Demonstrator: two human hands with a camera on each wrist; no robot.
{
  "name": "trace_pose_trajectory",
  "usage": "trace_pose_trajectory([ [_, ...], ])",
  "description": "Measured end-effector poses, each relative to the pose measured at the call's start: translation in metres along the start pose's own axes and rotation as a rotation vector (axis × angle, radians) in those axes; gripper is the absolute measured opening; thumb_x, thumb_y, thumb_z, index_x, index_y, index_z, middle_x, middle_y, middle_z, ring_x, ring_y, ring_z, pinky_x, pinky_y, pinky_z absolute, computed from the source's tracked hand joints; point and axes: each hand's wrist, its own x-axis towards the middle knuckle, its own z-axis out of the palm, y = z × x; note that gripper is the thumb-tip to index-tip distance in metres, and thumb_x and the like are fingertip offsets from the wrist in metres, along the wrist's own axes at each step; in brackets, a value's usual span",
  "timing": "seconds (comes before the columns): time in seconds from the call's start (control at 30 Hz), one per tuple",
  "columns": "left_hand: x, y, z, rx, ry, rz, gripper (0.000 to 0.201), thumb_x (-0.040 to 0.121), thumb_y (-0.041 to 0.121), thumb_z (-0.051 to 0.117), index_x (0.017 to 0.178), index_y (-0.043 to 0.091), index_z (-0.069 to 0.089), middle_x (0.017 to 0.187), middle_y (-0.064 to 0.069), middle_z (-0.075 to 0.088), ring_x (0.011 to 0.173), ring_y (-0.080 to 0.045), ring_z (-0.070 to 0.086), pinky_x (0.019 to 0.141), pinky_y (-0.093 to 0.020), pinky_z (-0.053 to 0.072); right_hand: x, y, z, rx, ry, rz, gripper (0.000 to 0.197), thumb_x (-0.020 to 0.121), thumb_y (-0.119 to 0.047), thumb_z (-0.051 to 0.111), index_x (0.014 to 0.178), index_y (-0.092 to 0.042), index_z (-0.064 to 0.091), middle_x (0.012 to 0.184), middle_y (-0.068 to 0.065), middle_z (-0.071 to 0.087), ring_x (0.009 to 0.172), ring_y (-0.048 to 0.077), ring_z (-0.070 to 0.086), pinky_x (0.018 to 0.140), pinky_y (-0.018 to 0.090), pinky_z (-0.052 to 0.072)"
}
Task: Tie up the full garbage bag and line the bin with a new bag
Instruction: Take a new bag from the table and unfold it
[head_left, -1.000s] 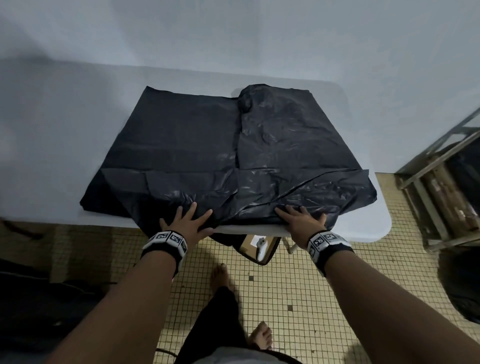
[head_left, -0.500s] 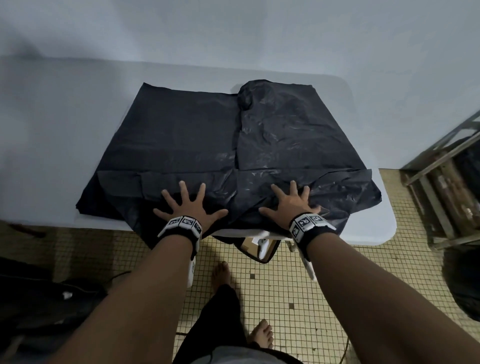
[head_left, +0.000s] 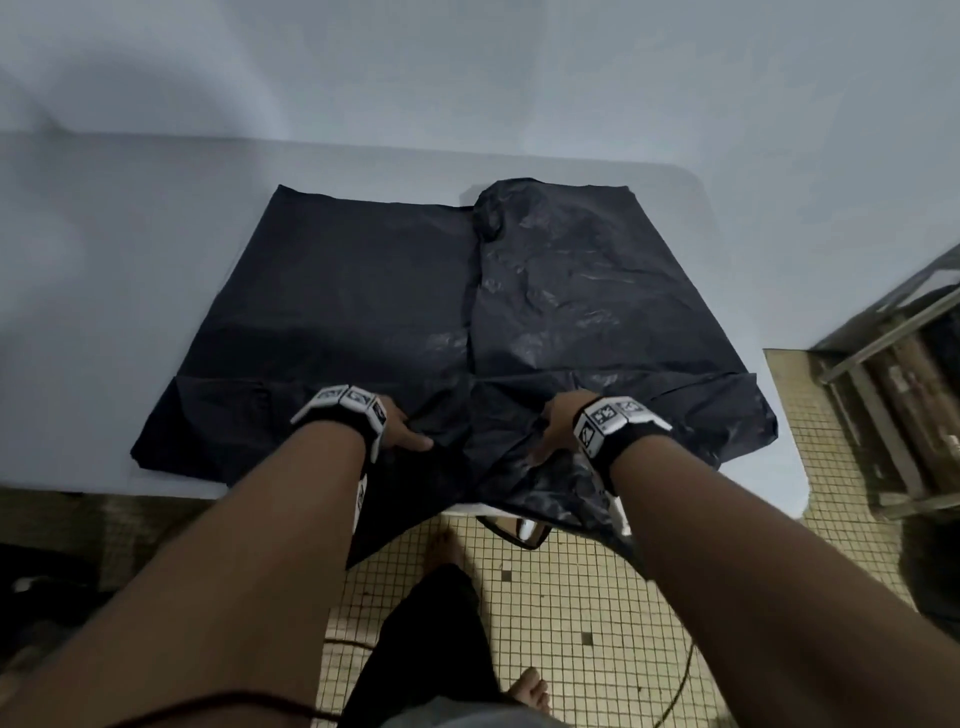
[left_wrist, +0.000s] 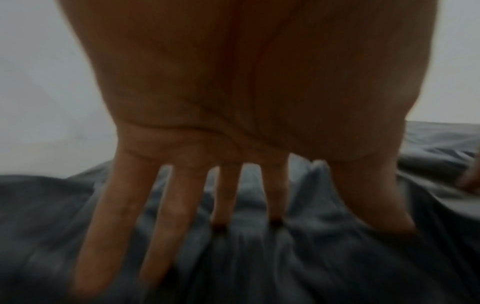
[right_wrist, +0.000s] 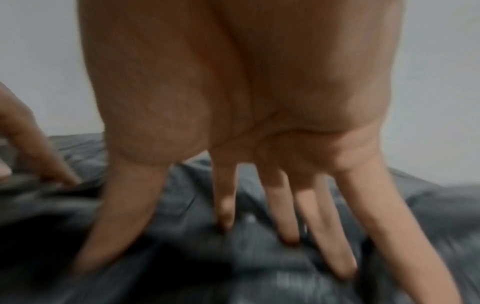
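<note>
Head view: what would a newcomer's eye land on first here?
A big black garbage bag lies spread flat across the white table, its near edge hanging over the front. The left hand and right hand press on it near that edge, fingers straight and spread.

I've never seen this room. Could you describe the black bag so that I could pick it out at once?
Find the pale table against the wall. Spread flat over most of it is the black bag, a thin crinkled plastic sheet whose near edge hangs over the table's front. The left hand and right hand press on it; nothing else lies on the table.
</note>
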Motion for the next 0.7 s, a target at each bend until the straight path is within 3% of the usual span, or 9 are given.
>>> trace_pose_trajectory([
  [0.07,0.014,0.000,-0.038,0.065,0.015,0.027,0.077,0.078,0.077,0.060,0.130,0.021,0.066,0.135,-0.006,0.063,0.122,-0.026,0.059,0.106,-0.035,0.043,0.014,0.003,-0.035,-0.056,-0.062,0.023,0.072,0.023,-0.072,0.082,0.079,-0.027,0.078,0.075,-0.004,0.073,0.084,0.025,0.072,0.085,0.044,0.059],
  [0.1,0.023,0.000,-0.058,0.074,0.065,0.057,0.066,0.081,0.071,0.063,0.121,0.020,0.072,0.126,-0.006,0.069,0.114,-0.025,0.064,0.101,-0.033,0.047,0.021,0.004,-0.054,-0.034,-0.076,0.039,0.057,0.028,-0.067,0.085,0.067,-0.027,0.077,0.063,-0.005,0.069,0.076,0.024,0.073,0.081,0.044,0.060],
  [0.17,0.044,0.000,-0.099,0.054,0.200,0.126,0.048,0.087,0.059,0.065,0.115,0.021,0.075,0.122,-0.004,0.071,0.110,-0.025,0.065,0.094,-0.031,0.050,0.041,0.003,-0.095,0.022,0.021,0.015,0.043,0.054,-0.052,0.088,0.074,-0.015,0.077,0.061,-0.003,0.065,0.069,0.023,0.070,0.075,0.037,0.061],
  [0.23,0.070,-0.001,-0.138,0.035,0.314,0.168,0.050,0.091,0.052,0.065,0.129,0.021,0.066,0.134,-0.005,0.064,0.122,-0.028,0.059,0.100,-0.032,0.045,0.066,0.002,-0.138,0.020,0.251,-0.065,0.040,0.071,-0.045,0.082,0.091,-0.012,0.073,0.073,0.005,0.068,0.074,0.026,0.067,0.075,0.035,0.058],
  [0.33,0.120,-0.002,-0.188,-0.041,0.412,0.221,0.060,0.094,0.047,0.064,0.146,0.019,0.050,0.146,-0.007,0.054,0.132,-0.029,0.051,0.108,-0.034,0.039,0.107,0.002,-0.194,0.059,0.458,-0.157,0.047,0.084,-0.040,0.074,0.122,-0.016,0.064,0.117,0.011,0.068,0.110,0.032,0.062,0.094,0.039,0.052],
  [0.5,0.213,-0.007,-0.243,0.031,0.509,0.179,0.069,0.094,0.056,0.057,0.154,0.031,0.033,0.159,-0.002,0.037,0.150,-0.032,0.021,0.118,-0.052,0.027,0.185,0.006,-0.253,0.068,0.574,-0.171,0.072,0.088,-0.046,0.068,0.150,-0.025,0.037,0.148,0.011,0.046,0.139,0.033,0.036,0.111,0.051,0.037],
  [0.63,0.276,-0.014,-0.263,0.107,0.493,0.171,0.079,0.094,0.058,0.055,0.157,0.027,0.020,0.165,-0.002,0.020,0.153,-0.035,0.007,0.118,-0.057,0.023,0.230,0.007,-0.275,0.030,0.582,-0.195,0.085,0.085,-0.053,0.070,0.154,-0.030,0.026,0.159,0.005,0.031,0.149,0.028,0.019,0.116,0.058,0.026],
  [0.7,0.299,-0.018,-0.264,0.131,0.481,0.171,0.082,0.093,0.060,0.054,0.157,0.024,0.018,0.164,-0.004,0.021,0.152,-0.035,0.008,0.117,-0.058,0.020,0.247,0.007,-0.279,-0.018,0.529,-0.197,0.089,0.082,-0.055,0.072,0.155,-0.032,0.025,0.160,0.003,0.030,0.151,0.026,0.015,0.117,0.057,0.020],
])
